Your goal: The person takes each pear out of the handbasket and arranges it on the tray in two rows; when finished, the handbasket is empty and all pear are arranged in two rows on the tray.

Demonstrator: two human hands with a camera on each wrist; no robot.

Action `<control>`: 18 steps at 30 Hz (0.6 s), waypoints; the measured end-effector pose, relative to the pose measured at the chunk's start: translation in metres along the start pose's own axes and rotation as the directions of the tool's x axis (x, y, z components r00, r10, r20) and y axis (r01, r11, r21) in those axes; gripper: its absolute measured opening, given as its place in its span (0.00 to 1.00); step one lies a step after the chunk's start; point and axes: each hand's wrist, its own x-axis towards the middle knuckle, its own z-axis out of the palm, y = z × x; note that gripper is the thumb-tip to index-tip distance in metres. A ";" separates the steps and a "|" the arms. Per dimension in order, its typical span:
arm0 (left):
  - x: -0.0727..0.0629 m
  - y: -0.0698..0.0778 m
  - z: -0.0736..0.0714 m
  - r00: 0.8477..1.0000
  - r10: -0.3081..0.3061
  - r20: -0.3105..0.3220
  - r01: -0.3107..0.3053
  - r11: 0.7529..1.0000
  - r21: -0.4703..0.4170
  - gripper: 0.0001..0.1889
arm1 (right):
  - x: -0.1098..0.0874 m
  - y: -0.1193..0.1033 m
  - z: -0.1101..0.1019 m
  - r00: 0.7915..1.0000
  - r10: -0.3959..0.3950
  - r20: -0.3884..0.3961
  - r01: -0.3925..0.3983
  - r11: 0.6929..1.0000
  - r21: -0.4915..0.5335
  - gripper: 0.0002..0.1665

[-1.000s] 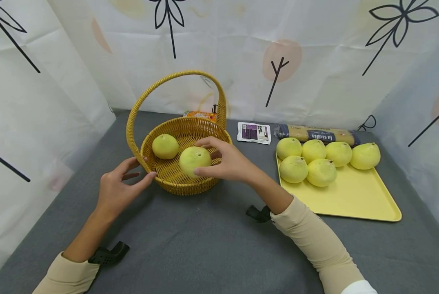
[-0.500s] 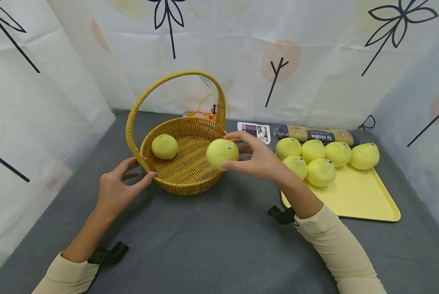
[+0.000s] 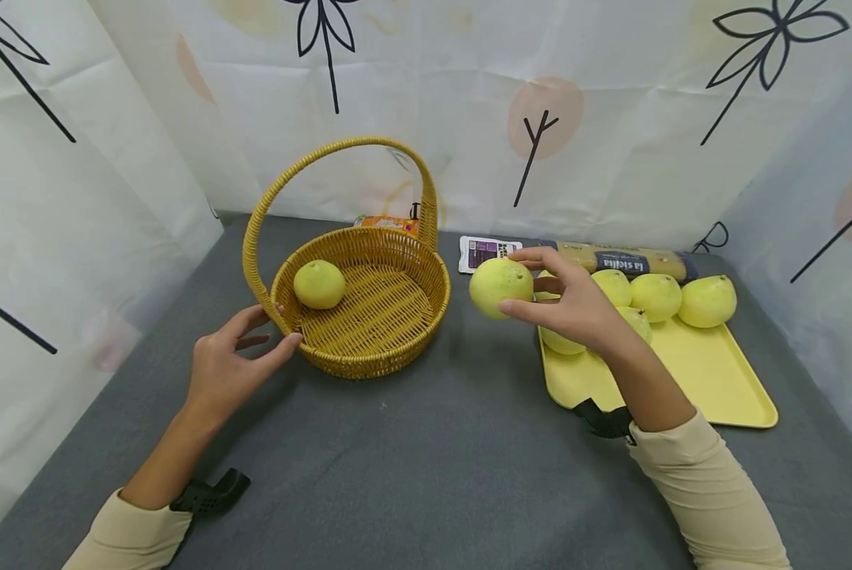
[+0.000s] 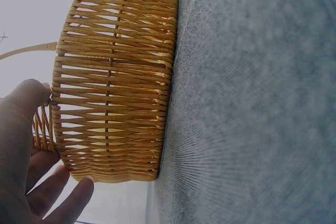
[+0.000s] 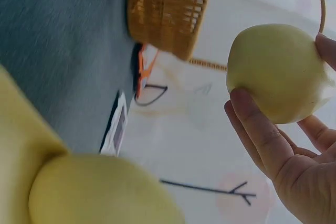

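Note:
A yellow woven basket (image 3: 379, 366) with a tall arched handle stands on the left part of the table; one yellow-green pomelo (image 3: 320, 284) lies inside it. My left hand (image 3: 230, 366) holds the basket's left rim at the foot of the handle, thumb on the near side and fingers beyond. In the air between basket and tray, my right hand (image 3: 572, 297) grips another pomelo (image 3: 500, 287) between thumb and fingers. The right wrist view shows this held pomelo (image 5: 275, 72) close up, clear of the table.
A yellow tray (image 3: 725, 392) on the right bears several more pomelos (image 3: 709, 302), partly hidden by my right hand and forearm. Behind lie a noodle pack (image 3: 633, 261), a white-purple packet (image 3: 479, 252) and an orange packet (image 3: 390, 224). Patterned white cloth (image 3: 426, 103) hangs behind the table.
My right hand has moved right with its pomelo, from over the basket to the tray's left edge. The left hand and basket have stayed where they were.

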 end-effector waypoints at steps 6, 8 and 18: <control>0.000 0.000 0.000 1.000 0.004 -0.003 -0.004 1.000 -0.003 0.26 | -0.013 0.006 -0.025 0.997 0.036 -0.069 -0.038 0.999 -0.035 0.37; 0.000 0.000 0.000 1.000 0.006 -0.003 -0.006 1.000 -0.005 0.26 | -0.019 0.007 -0.034 0.995 0.040 -0.091 -0.046 0.997 -0.063 0.37; 0.000 0.001 0.000 1.000 -0.003 0.001 0.003 1.000 -0.010 0.26 | -0.050 0.018 -0.083 0.963 0.102 -0.248 -0.147 0.974 -0.170 0.35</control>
